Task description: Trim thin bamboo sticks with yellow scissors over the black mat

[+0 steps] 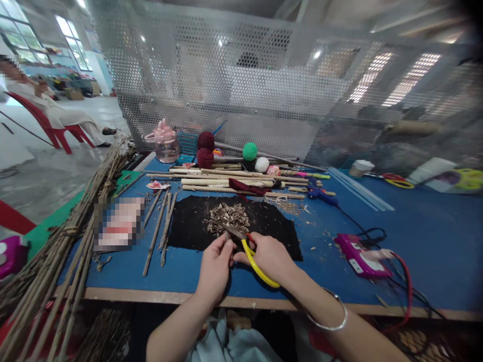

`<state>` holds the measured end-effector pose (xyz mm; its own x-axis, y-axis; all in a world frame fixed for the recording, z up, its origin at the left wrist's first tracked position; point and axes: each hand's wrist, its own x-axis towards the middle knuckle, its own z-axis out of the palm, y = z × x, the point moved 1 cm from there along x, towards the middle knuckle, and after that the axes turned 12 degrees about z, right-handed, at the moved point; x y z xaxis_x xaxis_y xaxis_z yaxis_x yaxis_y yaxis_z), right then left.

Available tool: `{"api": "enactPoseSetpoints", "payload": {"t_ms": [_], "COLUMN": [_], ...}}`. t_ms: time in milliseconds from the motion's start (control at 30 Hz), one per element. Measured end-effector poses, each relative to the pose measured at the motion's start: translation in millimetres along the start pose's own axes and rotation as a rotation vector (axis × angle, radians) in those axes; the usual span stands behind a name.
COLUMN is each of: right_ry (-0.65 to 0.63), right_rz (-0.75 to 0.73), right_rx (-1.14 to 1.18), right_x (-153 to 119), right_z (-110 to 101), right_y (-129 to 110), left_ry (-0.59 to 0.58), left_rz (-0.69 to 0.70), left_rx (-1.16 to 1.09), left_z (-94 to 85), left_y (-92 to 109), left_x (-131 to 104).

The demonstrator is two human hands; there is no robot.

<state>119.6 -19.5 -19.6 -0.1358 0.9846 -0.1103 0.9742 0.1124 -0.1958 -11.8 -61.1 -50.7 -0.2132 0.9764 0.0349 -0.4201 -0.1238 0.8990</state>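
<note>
My right hand (267, 255) is closed round the yellow-handled scissors (260, 269), whose blades point up and left over a heap of small dry chips (231, 217). Close beside it, my left hand (218, 259) pinches something small and dark near the blades, too hidden to name. The chips lie on a black cloth (279, 226) spread on the blue table (320, 256). Thin dry sticks (166, 221) rest just left of the cloth.
A large bundle of dry twigs (71, 226) fills the left side. Behind the cloth are wooden rods (226, 182), a green ball (249, 151) and a glass teapot (166, 146). A purple box (362, 256) with cables sits right. A person (56, 108) sits far left.
</note>
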Motion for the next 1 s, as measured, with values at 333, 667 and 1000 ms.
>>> {"api": "enactPoseSetpoints", "payload": {"t_ms": [333,667,1000], "right_ry": [-0.138,-0.010,-0.007], "right_rz": [0.016,-0.022,-0.097], "right_rx": [0.135,0.178,0.218], "right_x": [1,-8,-12], "right_z": [-8,-3,-6], "right_y": [0,-4,-13], "left_ry": [0.008,0.033,0.036], "left_rz": [-0.088,-0.028,0.004], "left_rx": [-0.102,-0.223,-0.175], "left_z": [0.2,-0.9,1.3], "left_y": [-2,-3,2], "left_x": [3,0,-2]}}
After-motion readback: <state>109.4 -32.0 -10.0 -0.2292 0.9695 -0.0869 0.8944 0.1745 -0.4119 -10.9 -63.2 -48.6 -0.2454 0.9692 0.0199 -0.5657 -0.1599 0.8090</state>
